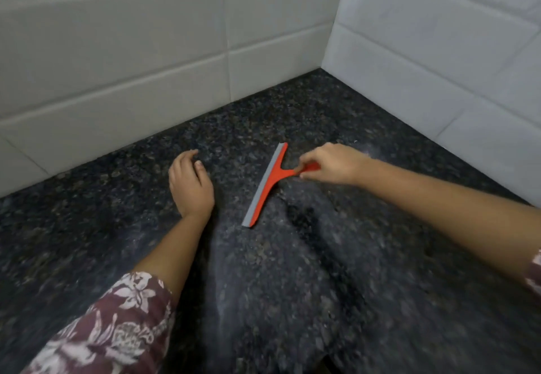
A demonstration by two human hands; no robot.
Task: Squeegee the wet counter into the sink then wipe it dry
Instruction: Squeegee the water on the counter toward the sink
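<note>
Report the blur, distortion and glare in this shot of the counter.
Head view: the near counter and the floral sleeve are smeared by blur, while the squeegee and the right hand pinching it look fairly sharp. Head view: the wide angle bends the wall tiles. Head view: a pale sheen streaks the counter, with no harsh glare.

We record the squeegee (272,178) as orange-red, with a grey blade (263,186) along its long edge. The counter (292,285) is black stone, speckled with grey and brownish flecks. The wall tiles (117,51) are off-white on one wall and bluish-white on the other, with staggered joints. The sleeve (111,324) is maroon with a white floral print.
</note>
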